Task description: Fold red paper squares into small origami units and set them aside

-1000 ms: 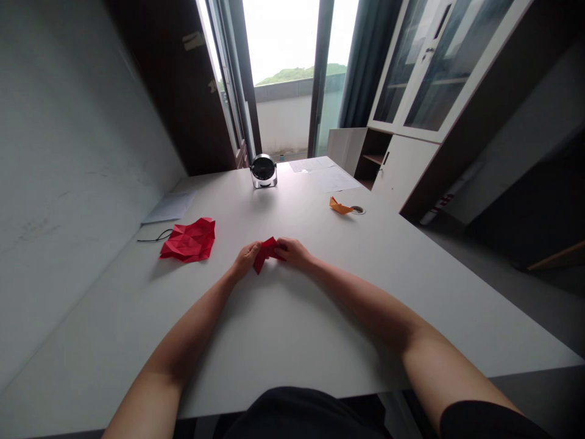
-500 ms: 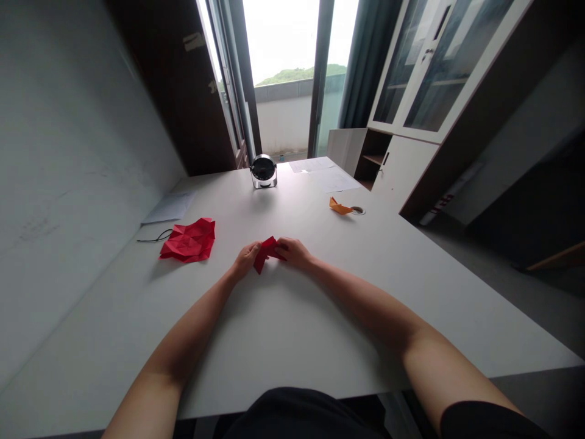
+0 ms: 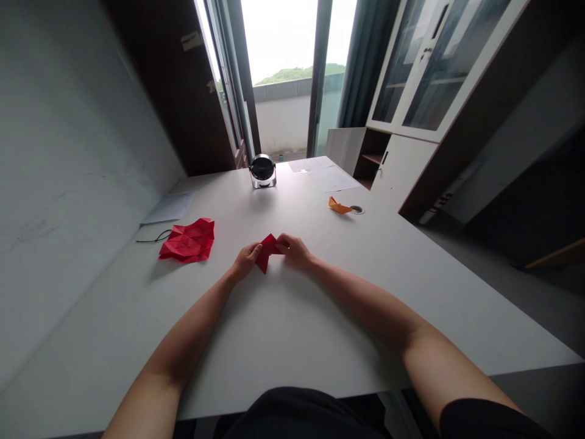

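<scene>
Between my hands is a small folded piece of red paper (image 3: 266, 249), its pointed end angled down towards me. My left hand (image 3: 247, 258) pinches its left side, thumb on top. On the other side, my right hand (image 3: 294, 249) grips the right part with bent fingers, which hide some of that edge. To the left on the table lies a larger creased red paper sheet (image 3: 189, 241), spread out with many fold lines. An orange folded paper boat (image 3: 339, 206) sits towards the right.
The white table (image 3: 292, 329) meets a wall on the left. A black round device on a metal stand (image 3: 262, 171) is at the back. A cable hole (image 3: 357, 210) lies beside the boat. White papers (image 3: 336, 180) are at back right, another sheet (image 3: 167, 208) at left, near a black cord (image 3: 153, 238).
The folded red paper has turned slightly between my hands, its lower point shifting a little to the right. My right fingers have shifted slightly on its edge.
</scene>
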A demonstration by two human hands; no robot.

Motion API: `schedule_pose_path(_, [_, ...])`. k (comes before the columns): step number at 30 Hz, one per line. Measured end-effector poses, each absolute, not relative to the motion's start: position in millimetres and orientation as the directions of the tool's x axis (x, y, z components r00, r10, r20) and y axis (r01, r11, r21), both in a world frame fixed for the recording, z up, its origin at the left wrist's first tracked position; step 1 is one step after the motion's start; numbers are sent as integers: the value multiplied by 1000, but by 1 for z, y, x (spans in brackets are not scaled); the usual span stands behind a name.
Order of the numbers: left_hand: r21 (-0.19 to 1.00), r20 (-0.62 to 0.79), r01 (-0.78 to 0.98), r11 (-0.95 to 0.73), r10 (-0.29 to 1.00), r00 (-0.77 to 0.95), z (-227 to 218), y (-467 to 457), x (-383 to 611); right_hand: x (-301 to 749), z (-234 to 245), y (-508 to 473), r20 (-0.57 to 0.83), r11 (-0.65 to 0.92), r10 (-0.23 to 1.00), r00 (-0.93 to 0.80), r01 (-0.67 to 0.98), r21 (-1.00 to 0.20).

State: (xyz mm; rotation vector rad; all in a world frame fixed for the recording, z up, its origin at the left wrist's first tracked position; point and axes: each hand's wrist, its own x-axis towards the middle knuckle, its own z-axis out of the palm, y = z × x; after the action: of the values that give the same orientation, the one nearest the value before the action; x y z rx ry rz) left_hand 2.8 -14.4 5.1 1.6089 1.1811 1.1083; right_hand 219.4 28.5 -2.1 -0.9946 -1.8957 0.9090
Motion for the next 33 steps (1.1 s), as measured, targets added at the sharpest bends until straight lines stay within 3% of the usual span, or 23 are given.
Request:
schedule_pose_path(16, [974,125,163,-156,975,182,3,-15,3,221,1,29,296,430,873,-387,328,-841])
schedule_pose_path(24, [949,182,231,-214,972,149,5,-15,2,219,1,28,297,400,893,-338,295,-868])
schedule_pose_path(33, [985,90,135,-110,986,143,4,-16,2,220,11,20,279,389,895,-347,304,-870])
